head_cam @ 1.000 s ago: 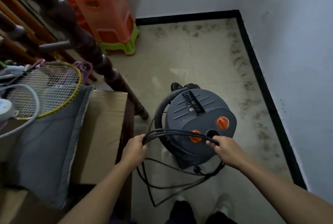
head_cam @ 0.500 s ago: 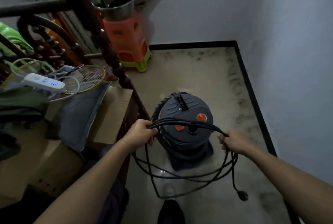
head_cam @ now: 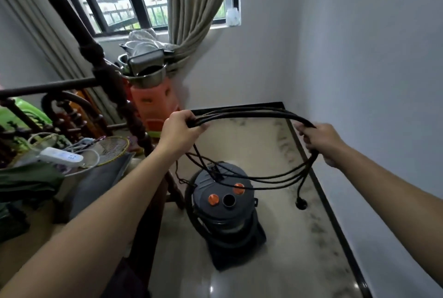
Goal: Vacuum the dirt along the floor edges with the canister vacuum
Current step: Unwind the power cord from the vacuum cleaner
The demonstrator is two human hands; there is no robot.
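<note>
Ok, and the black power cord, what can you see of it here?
The power cord is black, rubbery-looking, gathered in several loose loops held above the canister vacuum. The left hand grips the bundle at one side, the right hand at the other. Upper strands arch between them; lower ones sag across the lid, contact unclear. One strand runs down to the vacuum's top. Its plug dangles below the right hand.

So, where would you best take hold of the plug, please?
Probably grip the plug by its round body, from the left with the left hand: it dangles free on a short tail below the right hand, which holds the coil.
</note>
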